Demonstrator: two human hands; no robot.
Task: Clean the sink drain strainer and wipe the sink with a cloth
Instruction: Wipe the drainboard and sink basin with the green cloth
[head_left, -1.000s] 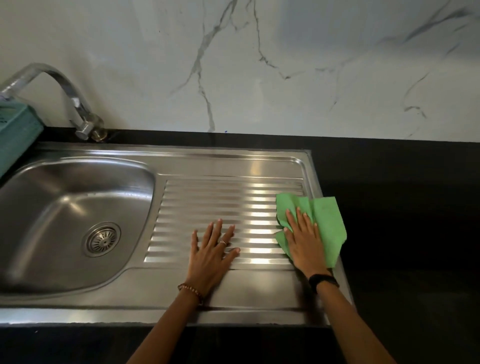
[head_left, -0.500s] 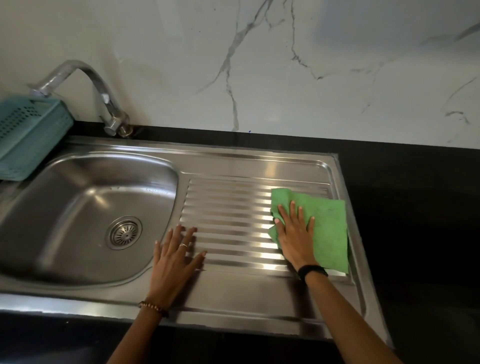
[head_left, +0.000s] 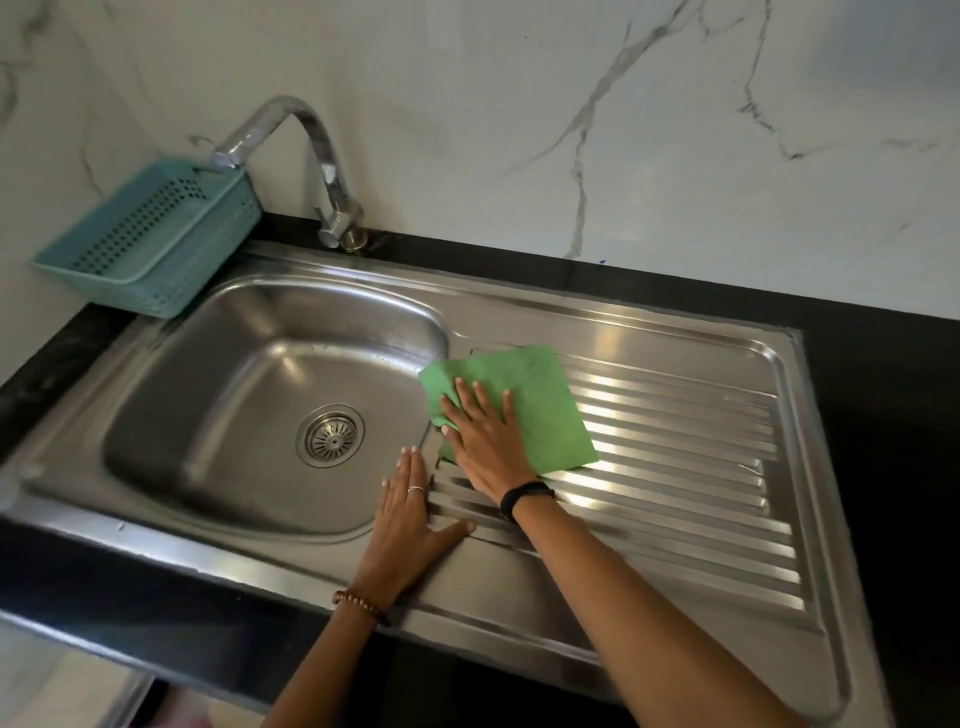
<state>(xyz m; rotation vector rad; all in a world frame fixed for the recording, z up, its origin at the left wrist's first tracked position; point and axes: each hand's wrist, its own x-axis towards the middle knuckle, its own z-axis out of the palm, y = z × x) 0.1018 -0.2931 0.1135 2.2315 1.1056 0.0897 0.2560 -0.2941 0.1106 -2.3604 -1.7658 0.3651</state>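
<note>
**Inspector:** Where is the cloth?

**Assistant:** The green cloth (head_left: 524, 402) lies flat on the left end of the ribbed drainboard (head_left: 675, 447), its left corner reaching over the basin's edge. The right hand (head_left: 485, 441) presses on its lower left part, fingers (head_left: 480, 397) straight and slightly spread, palm down, gripping nothing.

**Inspector:** And the other hand?

**Assistant:** The left hand (head_left: 408, 525) rests flat on the steel sink (head_left: 156, 530) rim between basin and drainboard, fingers together, thumb splayed to the right, holding nothing. It is just beside the right wrist, not touching the cloth.

**Inspector:** The strainer?

**Assistant:** The drain strainer (head_left: 330, 435) sits seated in the basin floor, apart from both hands.

**Inspector:** Surroundings?

**Assistant:** A chrome faucet (head_left: 311, 156) stands behind the basin; a teal perforated basket (head_left: 150, 239) sits at the sink's far left corner on the black tabletop (head_left: 883, 415).
</note>
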